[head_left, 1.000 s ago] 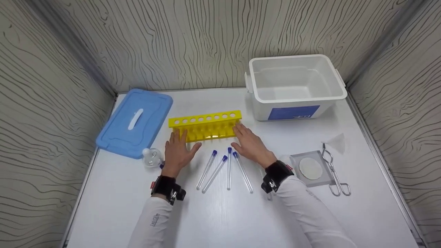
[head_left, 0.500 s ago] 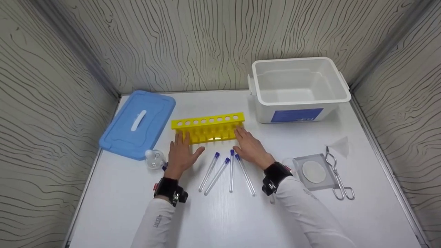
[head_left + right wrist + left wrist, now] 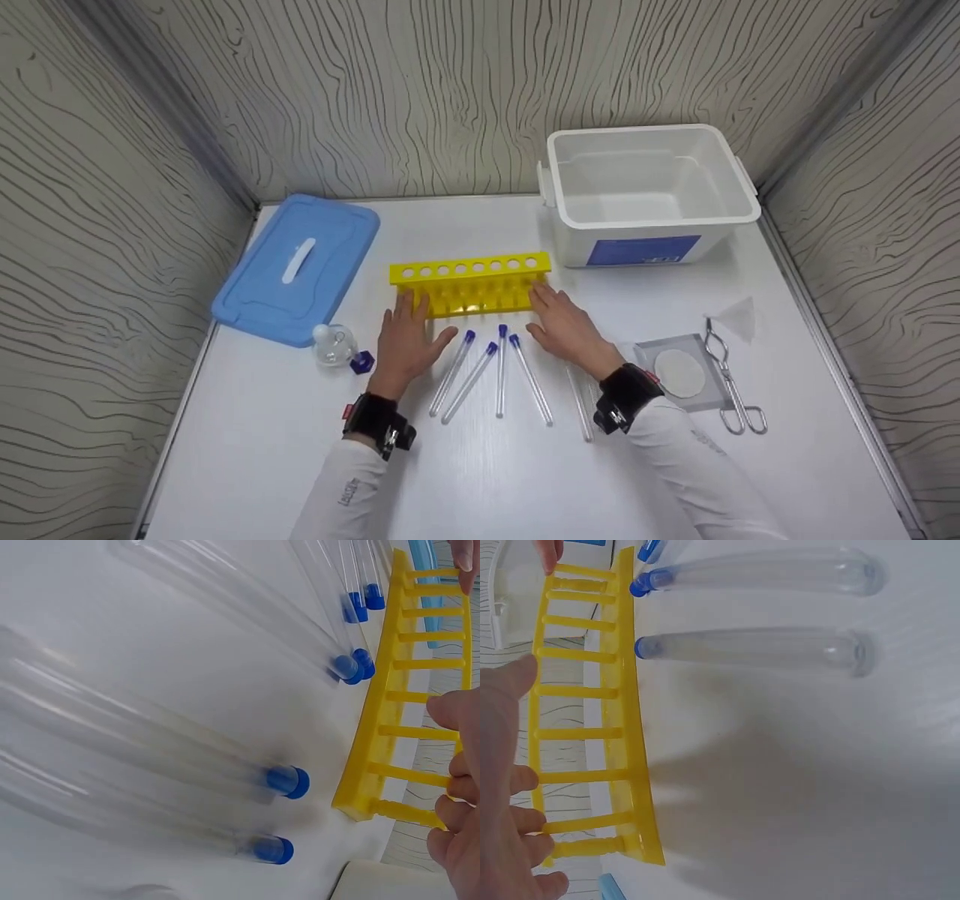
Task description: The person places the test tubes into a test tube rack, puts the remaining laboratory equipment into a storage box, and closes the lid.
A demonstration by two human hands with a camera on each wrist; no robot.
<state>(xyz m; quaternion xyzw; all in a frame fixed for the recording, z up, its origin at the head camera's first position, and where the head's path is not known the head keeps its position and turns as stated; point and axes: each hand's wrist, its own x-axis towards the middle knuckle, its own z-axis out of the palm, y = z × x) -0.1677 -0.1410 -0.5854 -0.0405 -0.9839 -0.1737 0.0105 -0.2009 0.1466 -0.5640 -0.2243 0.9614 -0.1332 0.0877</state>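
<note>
A yellow test tube rack [image 3: 472, 268] with a row of round holes stands on the white table. My left hand [image 3: 409, 341] touches its left end, the fingers extended and the thumb spread out to the side. At the right end, my right hand [image 3: 570, 330] has its extended fingertips against the rack. In the left wrist view, fingertips [image 3: 526, 820] lie along the rack's outer rail. Test tubes with blue caps [image 3: 501, 379] fan out on the table in front of the rack, caps toward it. One test tube [image 3: 580, 405] lies beside my right wrist.
A blue lid [image 3: 296, 270] lies at the left. Near it sit a glass alcohol lamp [image 3: 334, 345] and a dark blue faceted cap [image 3: 361, 363]. A white bin [image 3: 637, 225] stands at the back right. Wire gauze [image 3: 679, 373], metal tongs [image 3: 724, 367] and a funnel [image 3: 739, 319] lie at the right.
Both hands and the rack have shifted a little to the right along the table. The blue faceted cap and more of the tube by my right wrist have come into view.
</note>
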